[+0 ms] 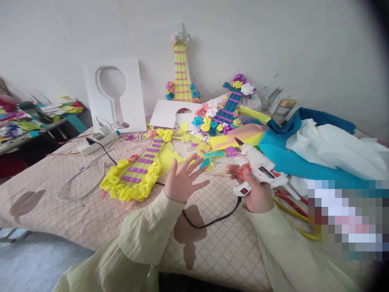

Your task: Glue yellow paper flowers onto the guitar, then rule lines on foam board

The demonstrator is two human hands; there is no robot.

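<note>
Glue gun [257, 160] diagonal, nozzle [238, 141] forward-left

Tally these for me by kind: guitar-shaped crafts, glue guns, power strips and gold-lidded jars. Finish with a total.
Guitar-shaped crafts: 3
Glue gun: 1
Power strip: 1
Gold-lidded jar: 1
Total: 6
</note>
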